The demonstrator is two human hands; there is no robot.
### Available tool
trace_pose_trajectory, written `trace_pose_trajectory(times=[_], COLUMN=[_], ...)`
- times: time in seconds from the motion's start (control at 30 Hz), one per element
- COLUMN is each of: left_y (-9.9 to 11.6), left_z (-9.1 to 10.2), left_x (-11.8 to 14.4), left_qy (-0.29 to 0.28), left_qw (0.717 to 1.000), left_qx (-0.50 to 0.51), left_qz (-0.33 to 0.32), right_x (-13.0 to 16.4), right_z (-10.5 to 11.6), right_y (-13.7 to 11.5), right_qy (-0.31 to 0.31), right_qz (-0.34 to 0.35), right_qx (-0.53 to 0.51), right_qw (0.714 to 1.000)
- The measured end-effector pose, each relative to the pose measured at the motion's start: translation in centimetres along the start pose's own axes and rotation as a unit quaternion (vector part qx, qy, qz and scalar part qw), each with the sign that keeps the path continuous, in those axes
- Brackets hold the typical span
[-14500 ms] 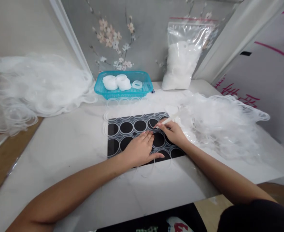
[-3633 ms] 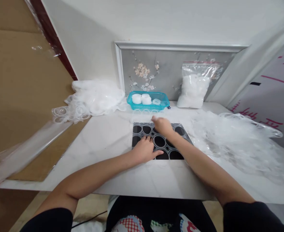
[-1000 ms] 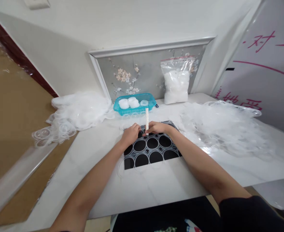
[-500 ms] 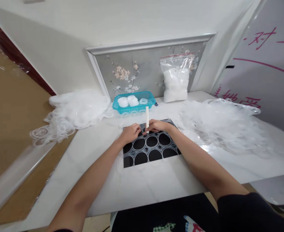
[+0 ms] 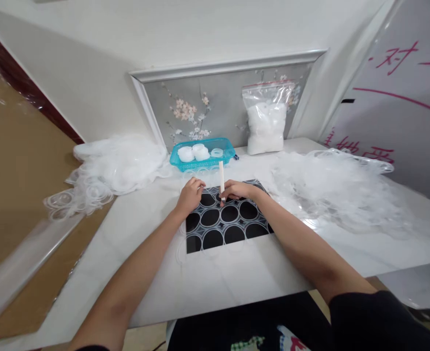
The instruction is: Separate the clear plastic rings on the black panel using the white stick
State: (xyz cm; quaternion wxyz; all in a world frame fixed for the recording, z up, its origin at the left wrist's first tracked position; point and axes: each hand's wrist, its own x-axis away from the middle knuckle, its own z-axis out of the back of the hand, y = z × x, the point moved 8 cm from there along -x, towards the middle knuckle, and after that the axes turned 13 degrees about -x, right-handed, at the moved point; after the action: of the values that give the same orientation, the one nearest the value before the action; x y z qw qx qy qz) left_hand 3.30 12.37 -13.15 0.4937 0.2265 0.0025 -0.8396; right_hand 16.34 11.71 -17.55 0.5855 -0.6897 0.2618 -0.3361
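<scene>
A black mat (image 5: pixel 225 225) lies on the white table (image 5: pixel 237 278), covered by a clear sheet of joined plastic rings. My right hand (image 5: pixel 237 189) grips a thin white stick (image 5: pixel 221 176), held upright with its tip on the sheet near the mat's far edge. My left hand (image 5: pixel 190 194) rests with curled fingers on the sheet at the mat's far left corner, a little left of the stick.
A teal basket (image 5: pixel 200 155) with stacks of white rings stands behind the mat. A zip bag of white pieces (image 5: pixel 266 122) leans on a flowered panel. Heaps of clear ring sheets lie at the left (image 5: pixel 116 163) and at the right (image 5: pixel 339 187). Brown board borders the table's left.
My left hand has slid left and farther away from the stick along the mat's far edge. My right hand keeps the stick upright in about the same spot.
</scene>
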Motion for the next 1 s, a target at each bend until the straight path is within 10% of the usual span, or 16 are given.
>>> trace_pose_trajectory(times=[0.33,1.0], left_y=[0.1,6.9], left_z=[-1.0,-1.6], left_x=[-0.1,3.1], left_qy=[-0.031,-0.048], left_qw=[0.998,0.96], left_qx=[0.029,-0.051], left_qz=[0.04,-0.272], right_x=[-0.8,-2.1], right_z=[2.4,0.7], right_y=[-1.9,0.5], right_qy=[0.298,0.253], right_qz=[0.098,0.008], right_qx=[-0.174,-0.129], right_qw=[0.933,0.959])
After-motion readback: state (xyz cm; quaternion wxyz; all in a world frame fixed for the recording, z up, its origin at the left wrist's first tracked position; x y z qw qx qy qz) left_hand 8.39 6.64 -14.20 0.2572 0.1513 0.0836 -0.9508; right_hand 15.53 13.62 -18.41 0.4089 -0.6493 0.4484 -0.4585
